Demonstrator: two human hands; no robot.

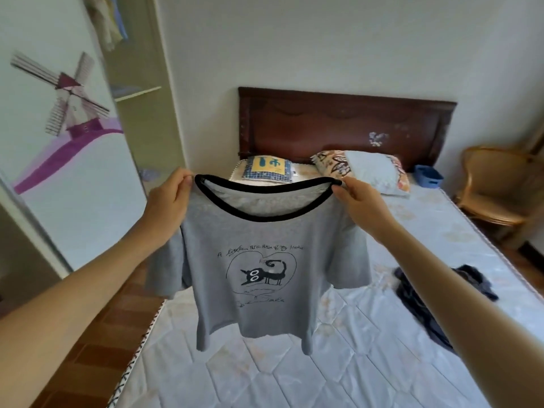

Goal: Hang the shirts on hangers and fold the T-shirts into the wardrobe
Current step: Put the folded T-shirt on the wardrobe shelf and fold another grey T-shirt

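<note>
Grey cat-print T-shirt (259,260) hangs spread in the air above the bed (294,372), because your left hand (164,201) and right hand (362,201) each pinch a shoulder beside its black collar.

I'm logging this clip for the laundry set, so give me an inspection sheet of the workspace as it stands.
Surface: bed with pale quilted cover, mostly bare in front.
Job's things: grey T-shirt with black collar and cat print, held up by the shoulders above the bed; dark garment crumpled at the bed's right side.
Clutter: two pillows by the headboard; blue basket beside them.
Grippers: left hand and right hand each pinch a shoulder of the T-shirt.
Cables: nothing seen.
Surroundings: wardrobe open at left, clothes hanging inside, windmill on its door; wicker chair at right.
</note>
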